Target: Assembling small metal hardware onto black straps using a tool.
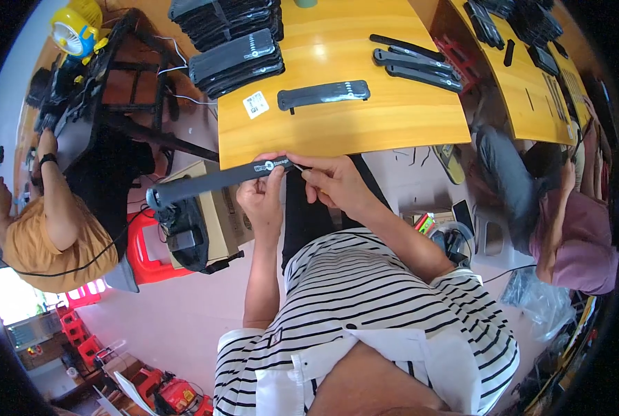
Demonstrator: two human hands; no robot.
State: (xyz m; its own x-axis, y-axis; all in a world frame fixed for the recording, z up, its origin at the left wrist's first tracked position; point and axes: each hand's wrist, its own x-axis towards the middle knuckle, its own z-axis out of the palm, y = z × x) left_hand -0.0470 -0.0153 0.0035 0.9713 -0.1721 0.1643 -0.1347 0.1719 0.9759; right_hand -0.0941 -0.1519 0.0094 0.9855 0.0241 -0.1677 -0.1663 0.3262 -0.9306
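Holding a long black strap point(216, 182) out over the gap between lap and desk point(337, 121), the person has both hands at its near end. The left hand point(262, 201) pinches that end from below, thumb and fingers pressed together on the patch with the pale label. The right hand point(333, 182) meets it from the other side, its fingers closed around the tip, where something small and thin seems to be held; what it is cannot be told.

From that grip the strap runs out to the left, level and nearly straight, ending in a thicker rounded end above a cardboard box point(216, 215). Staying that straight while held at one end only suggests a semi-stiff piece, likely rubber or moulded plastic, light rather than heavy. It looks matt, so probably not slippery, and not fragile. Taking it near the labelled end gives fine control of the tip; gripping nearer the middle would steady the far end better.

A like strap point(323, 93) lies flat on the desk, with stacks point(236, 62) of more at the upper left and several loose ones point(413, 62) to the right. Two other people sit on either side.
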